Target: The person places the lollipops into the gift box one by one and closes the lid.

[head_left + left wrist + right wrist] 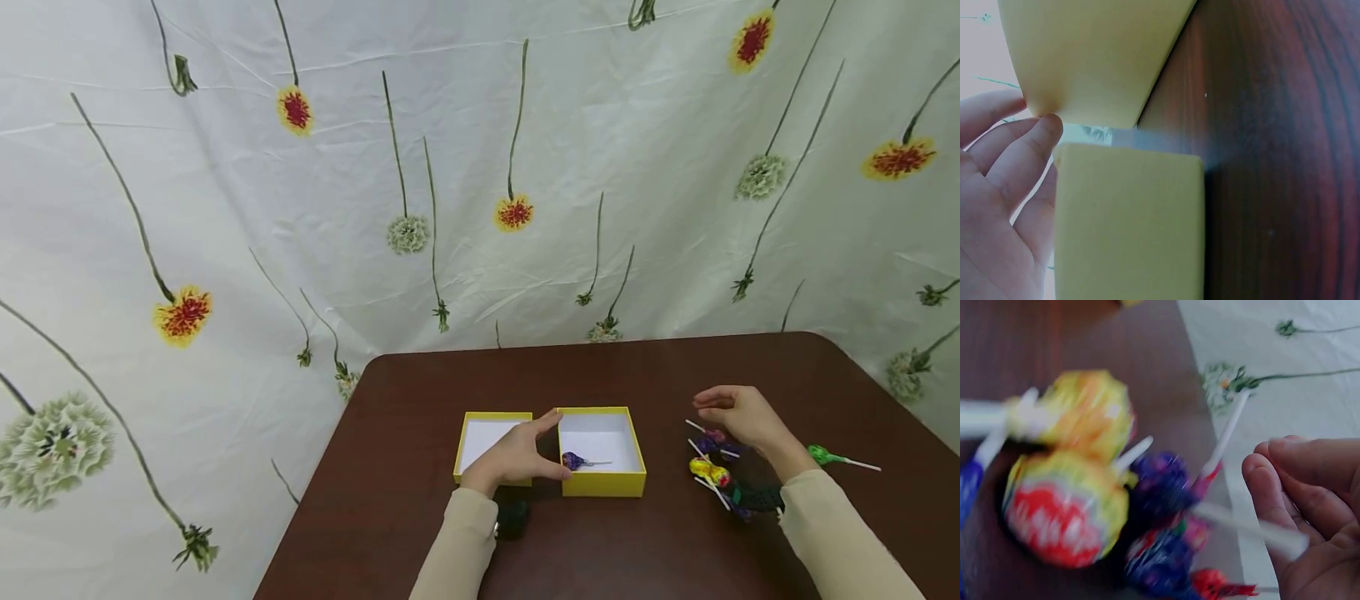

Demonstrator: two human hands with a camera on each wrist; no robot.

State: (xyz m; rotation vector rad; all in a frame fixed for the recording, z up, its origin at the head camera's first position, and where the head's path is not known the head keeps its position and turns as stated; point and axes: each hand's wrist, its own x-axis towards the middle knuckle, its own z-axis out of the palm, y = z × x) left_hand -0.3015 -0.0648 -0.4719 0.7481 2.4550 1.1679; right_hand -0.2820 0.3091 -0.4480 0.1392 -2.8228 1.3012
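Observation:
A yellow box with a white inside stands on the table, holding a purple-wrapped lollipop. My left hand grips its left side, thumb at the near corner and fingers at the far one. In the left wrist view, fingertips lie against the yellow box wall. My right hand is over the far end of a lollipop pile, fingers loosely bent and nothing held. Yellow lollipops and dark purple lollipops lie close by in the right wrist view.
The shallow yellow lid sits just left of the box, partly behind my left hand. A green lollipop lies apart, right of my right forearm. Beyond the brown table hangs a flowered white cloth.

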